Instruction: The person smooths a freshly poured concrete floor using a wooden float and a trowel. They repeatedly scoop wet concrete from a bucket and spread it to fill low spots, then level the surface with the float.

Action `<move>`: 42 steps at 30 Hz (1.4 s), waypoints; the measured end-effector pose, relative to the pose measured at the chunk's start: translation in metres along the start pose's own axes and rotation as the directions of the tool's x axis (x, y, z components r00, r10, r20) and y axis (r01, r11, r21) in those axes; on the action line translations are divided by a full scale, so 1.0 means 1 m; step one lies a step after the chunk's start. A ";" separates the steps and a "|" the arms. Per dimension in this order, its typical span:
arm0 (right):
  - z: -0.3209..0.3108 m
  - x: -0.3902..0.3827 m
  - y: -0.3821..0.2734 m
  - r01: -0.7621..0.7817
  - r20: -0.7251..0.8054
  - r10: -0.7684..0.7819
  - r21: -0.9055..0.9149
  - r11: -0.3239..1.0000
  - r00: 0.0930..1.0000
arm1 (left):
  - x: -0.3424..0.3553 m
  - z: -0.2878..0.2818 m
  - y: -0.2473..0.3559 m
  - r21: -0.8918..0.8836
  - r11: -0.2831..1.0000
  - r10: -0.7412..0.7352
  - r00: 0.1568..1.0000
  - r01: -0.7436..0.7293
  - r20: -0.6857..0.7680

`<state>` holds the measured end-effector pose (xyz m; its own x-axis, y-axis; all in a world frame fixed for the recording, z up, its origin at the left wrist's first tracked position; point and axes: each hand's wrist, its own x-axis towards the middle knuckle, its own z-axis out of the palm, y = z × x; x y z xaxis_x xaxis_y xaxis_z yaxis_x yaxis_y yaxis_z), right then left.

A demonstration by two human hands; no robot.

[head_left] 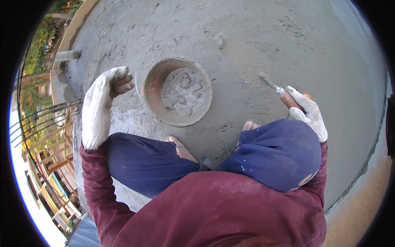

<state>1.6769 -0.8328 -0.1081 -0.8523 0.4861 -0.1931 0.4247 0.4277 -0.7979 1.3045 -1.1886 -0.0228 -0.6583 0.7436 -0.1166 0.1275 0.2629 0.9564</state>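
Observation:
My right hand (309, 112), in a white knit glove, grips the brown wooden handle of a trowel (288, 99). The trowel's mortar-coated metal end points up and left, over the grey cement surface; its blade is hard to tell from that surface. On the other side, my left hand (114, 81) is raised beside a bucket, its gloved fingers curled in and stained brown at the tips. Nothing shows in those fingers. The bucket (205, 108) stands upright in front of me, holding wet grey mortar (184, 91). Its thin wire handle (137, 84) hangs out on the left, close to my left hand.
Wet cement floor (255, 37) spreads ahead and to the right, smoother at the right. My feet (183, 149) rest on it behind the bucket. At the left lie a raised edge (68, 37), a short pipe stub (68, 55) and dark rebar rods (49, 117).

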 end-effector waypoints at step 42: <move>-0.056 0.205 0.185 -0.514 -0.575 0.206 -0.445 0.734 0.792 | 0.145 0.169 -0.011 -0.386 0.705 -0.509 0.804 0.595 0.309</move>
<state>1.5983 -0.6113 -0.2637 -0.4117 0.9112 0.0111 0.8853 0.4028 -0.2322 1.3334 -0.9799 -0.0951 -0.3648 0.6536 -0.6631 -0.5884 0.3901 0.7082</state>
